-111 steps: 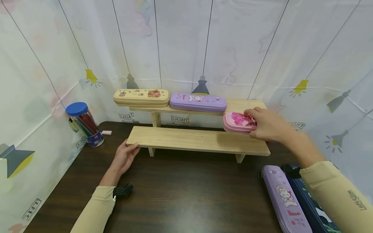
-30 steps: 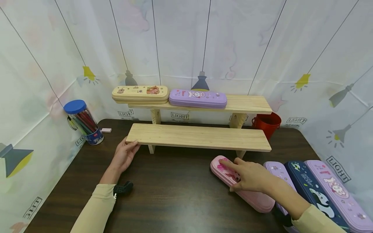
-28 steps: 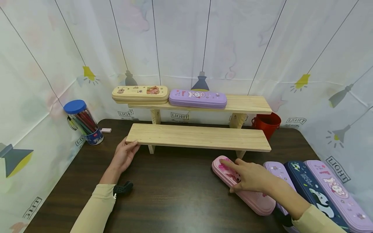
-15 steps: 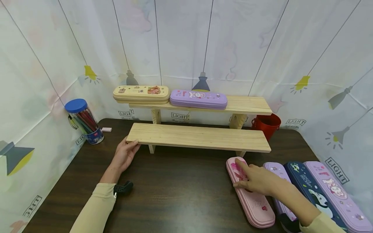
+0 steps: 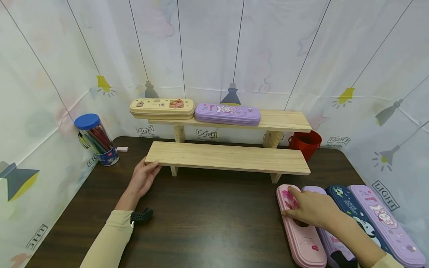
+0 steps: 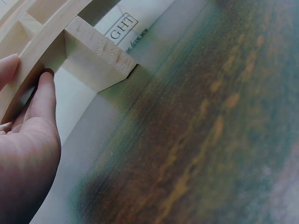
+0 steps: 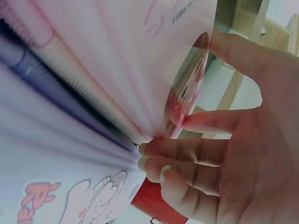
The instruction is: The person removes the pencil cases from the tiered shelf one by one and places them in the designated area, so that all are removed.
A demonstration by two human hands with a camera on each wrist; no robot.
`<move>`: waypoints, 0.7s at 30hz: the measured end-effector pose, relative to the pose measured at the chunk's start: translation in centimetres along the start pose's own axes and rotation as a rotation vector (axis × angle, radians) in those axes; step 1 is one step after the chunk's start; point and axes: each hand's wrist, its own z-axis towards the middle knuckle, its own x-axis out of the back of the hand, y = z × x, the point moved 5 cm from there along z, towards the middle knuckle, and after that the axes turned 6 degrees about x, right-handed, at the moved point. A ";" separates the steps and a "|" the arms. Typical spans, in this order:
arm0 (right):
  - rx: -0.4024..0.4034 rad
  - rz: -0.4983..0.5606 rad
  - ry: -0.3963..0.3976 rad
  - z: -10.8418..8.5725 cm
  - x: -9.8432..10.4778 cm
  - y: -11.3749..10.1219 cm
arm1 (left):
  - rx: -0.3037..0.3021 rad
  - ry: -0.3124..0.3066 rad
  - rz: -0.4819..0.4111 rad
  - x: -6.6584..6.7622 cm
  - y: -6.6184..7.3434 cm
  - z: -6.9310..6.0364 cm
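Note:
My right hand (image 5: 313,210) grips a pink pencil case (image 5: 308,243) lying on the dark table, thumb at its left edge and index finger on its lid. In the right wrist view the other fingers (image 7: 187,151) reach down its far side, by a lilac case (image 7: 88,158). The pink case lies close along the left side of a lilac pencil case (image 5: 336,245), which my right arm partly covers. My left hand (image 5: 142,180) holds the left end of the lower board of a two-tier wooden shelf (image 5: 228,157), a finger (image 6: 44,100) under the board.
Right of these lie a navy panda pencil case (image 5: 348,204) and another lilac case (image 5: 385,221). A cream case (image 5: 162,108) and a purple case (image 5: 228,114) rest on the upper board. A red bucket (image 5: 305,143), pencil jar (image 5: 97,139) and eraser (image 5: 122,149) stand behind.
My right hand has brought the pink case from above the lower board's right end down to the table, turned it and slid it right, beside the lilac case. My left hand stays put.

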 end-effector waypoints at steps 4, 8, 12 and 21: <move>0.008 0.003 0.007 0.1 0.3 0.2 | 0.000 0.009 -0.005 0.0 0.0 0.0; 0.021 -0.009 0.041 0.3 0.6 0.3 | -0.001 0.008 -0.004 0.0 0.1 0.0; 0.035 -0.012 0.068 0.5 0.8 0.6 | -0.005 -0.003 -0.002 -0.1 0.0 0.0; 0.135 -0.026 0.196 0.9 2.3 -0.5 | 0.000 0.005 -0.003 -0.1 0.0 0.2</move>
